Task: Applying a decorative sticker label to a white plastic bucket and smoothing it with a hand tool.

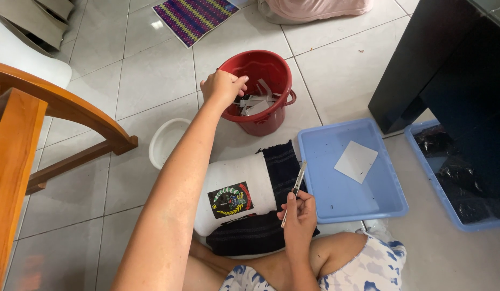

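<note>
A person sits cross-legged on a tiled floor [153,70], seen from above through a head-worn camera. The left hand [222,88] reaches out over the near rim of a red bucket [263,123]; its fingers are curled together in a loose grip, and whether anything is pinched between them cannot be told. Inside the bucket lie grey strips of cut material [255,102], piled against the far side. The right hand [298,218], low and close to the body, pinches a slim metal utility knife [294,193] between thumb and fingers, the blade end pointing up and away toward the bucket. Just beside the knife, between the two arms, rests a white container [244,183] bearing a round multicoloured emblem, lying on a dark folded cloth [282,164]. A white bowl [165,141] sits on the floor left of the forearm. To the right of the knife stands a shallow blue plastic tray [336,199] holding a single pale square sheet [356,161]; a second blue tray [449,207] with dark contents lies farther right, partly under a black cabinet [455,64]. A wooden chair frame [23,124] fills the left edge, and a striped mat [193,16] lies at the top
</note>
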